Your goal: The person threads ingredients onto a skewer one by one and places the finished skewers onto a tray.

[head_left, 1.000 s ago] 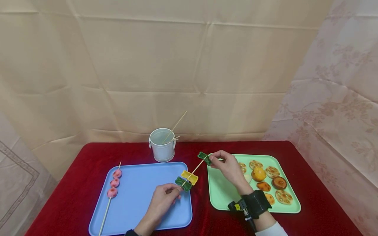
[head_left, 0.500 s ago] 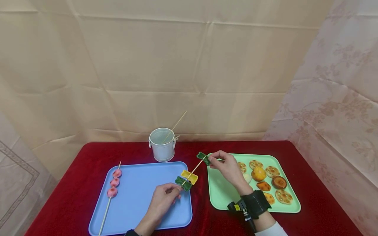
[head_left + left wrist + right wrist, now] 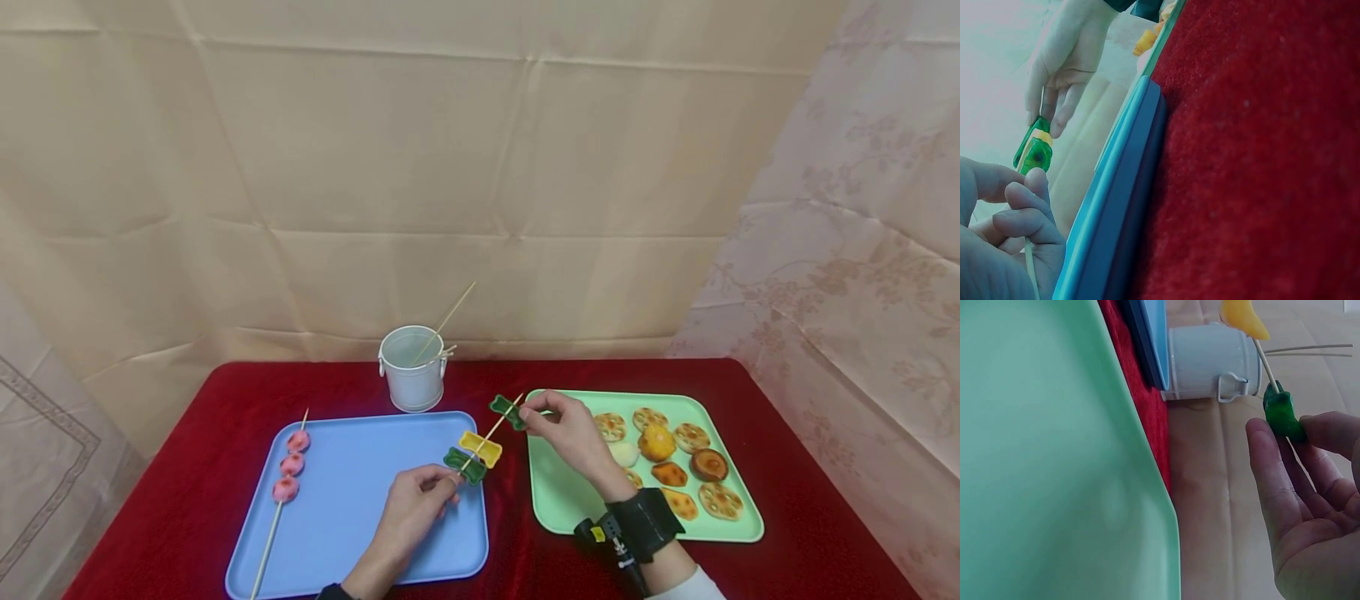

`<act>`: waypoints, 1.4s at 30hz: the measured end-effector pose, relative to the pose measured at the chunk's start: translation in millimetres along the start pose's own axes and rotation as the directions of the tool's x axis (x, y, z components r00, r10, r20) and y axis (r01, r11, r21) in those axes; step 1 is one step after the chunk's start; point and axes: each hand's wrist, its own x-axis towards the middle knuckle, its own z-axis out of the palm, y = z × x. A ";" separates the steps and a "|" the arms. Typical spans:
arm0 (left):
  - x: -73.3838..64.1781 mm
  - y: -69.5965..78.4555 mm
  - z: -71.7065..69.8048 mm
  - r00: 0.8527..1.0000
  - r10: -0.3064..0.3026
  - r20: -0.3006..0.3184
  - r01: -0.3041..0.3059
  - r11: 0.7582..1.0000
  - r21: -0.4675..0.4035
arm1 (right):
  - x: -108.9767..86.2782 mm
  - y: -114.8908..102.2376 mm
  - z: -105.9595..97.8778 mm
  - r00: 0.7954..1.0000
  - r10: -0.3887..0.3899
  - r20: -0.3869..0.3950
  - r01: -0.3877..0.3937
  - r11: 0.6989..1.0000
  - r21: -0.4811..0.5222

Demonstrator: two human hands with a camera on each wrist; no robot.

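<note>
My left hand [image 3: 411, 510] grips a thin wooden skewer [image 3: 494, 428] low on its shaft, over the right side of the blue tray [image 3: 352, 492]. Just above those fingers a green pepper piece [image 3: 459, 463] is threaded, with a yellow pepper piece [image 3: 489, 452] against it. Near the skewer's upper end sits another green pepper piece [image 3: 502, 407], which my right hand [image 3: 570, 435] pinches by its right edge. The skewer's tip pokes out beyond this piece. In the right wrist view thumb and fingers hold that green piece [image 3: 1282, 415]; the skewer runs into it.
A finished-looking skewer of pink balls [image 3: 285, 489] lies on the blue tray's left. The green tray [image 3: 551, 492] at right holds several food pieces, including a mushroom [image 3: 708, 465] and lotus root slices [image 3: 721, 501]. A white bucket [image 3: 415, 387] with sticks stands behind.
My right hand has moved slightly down and left, sliding the upper green pepper piece along the skewer, so the tip now shows above it. My left hand has stayed in place.
</note>
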 end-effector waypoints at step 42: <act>-12.5 6.4 -46.0 0.960 0.264 -0.091 -0.177 0.827 0.533 | -5.0 -4.0 -5.8 0.997 -0.044 0.062 0.041 0.998 0.055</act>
